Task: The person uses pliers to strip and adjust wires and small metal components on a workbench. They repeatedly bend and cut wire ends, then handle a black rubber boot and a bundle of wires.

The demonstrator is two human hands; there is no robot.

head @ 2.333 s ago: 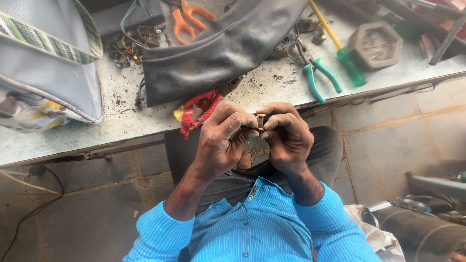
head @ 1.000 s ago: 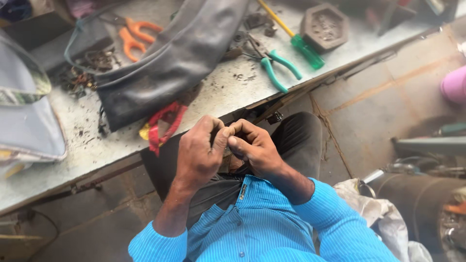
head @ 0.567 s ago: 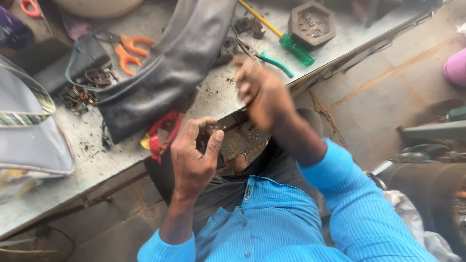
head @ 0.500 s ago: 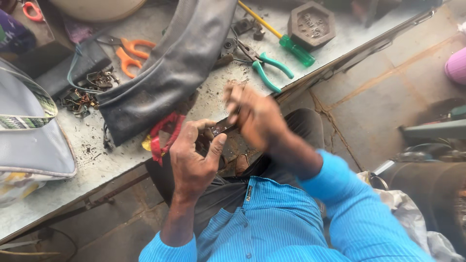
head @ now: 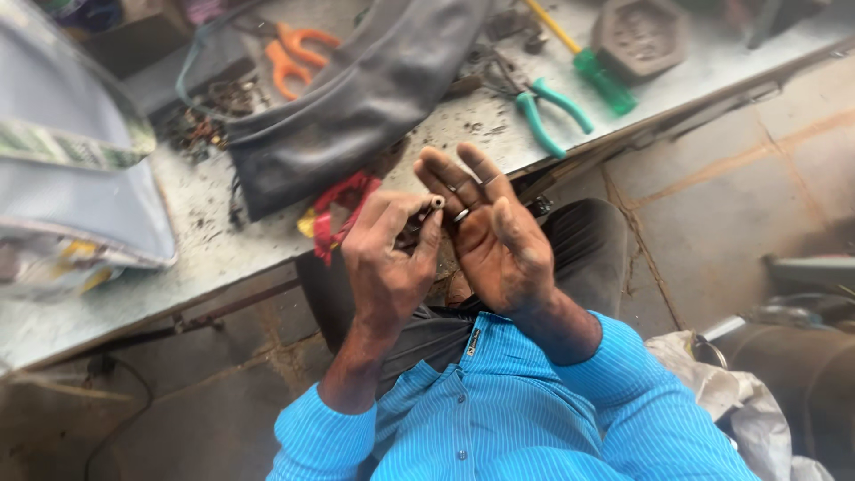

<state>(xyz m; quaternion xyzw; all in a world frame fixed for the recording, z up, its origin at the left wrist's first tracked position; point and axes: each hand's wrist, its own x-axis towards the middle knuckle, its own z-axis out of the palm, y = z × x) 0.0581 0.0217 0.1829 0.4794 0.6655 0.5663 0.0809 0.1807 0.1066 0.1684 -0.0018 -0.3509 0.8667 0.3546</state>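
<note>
Fingers [head: 419, 218] of the left hand [head: 387, 267] are pressed together at the tips, pinching a small pale cylindrical piece [head: 437, 202] between thumb and forefinger. The piece sits at the very fingertip, held up over the lap, probably so it stays in sight and clear of the clutter.

Right hand [head: 499, 236] is open, palm turned toward the left hand, its fingers [head: 463, 174] spread and pointing to about 11 o'clock. It holds nothing that can be made out. A ring shows on one finger. The flat palm sits just beside the pinched piece, at its 3 o'clock, perhaps as a backstop should the piece slip; that is a judgement only.

Below the hands a dark item rests on the lap, mostly hidden; cannot tell what it is.

The counter [head: 223, 258] runs across the top of view, dusty and littered. From the hands:
- 10 o'clock, near: red and yellow object [head: 334, 209] at the counter edge, within easy reach.
- 11 o'clock: dark bag [head: 356, 98] lying across the counter.
- 11 o'clock, farther: orange-handled scissors [head: 294, 53].
- 1 o'clock: teal-handled pliers [head: 548, 111], handles toward the person.
- 1 o'clock, farther: green-handled screwdriver [head: 597, 76] and a dark hexagonal block [head: 641, 36].
- 9 o'clock, well apart: grey bag [head: 80, 178].

Tools lie handles-inward, which suits quick pickup from a seated position.
</note>
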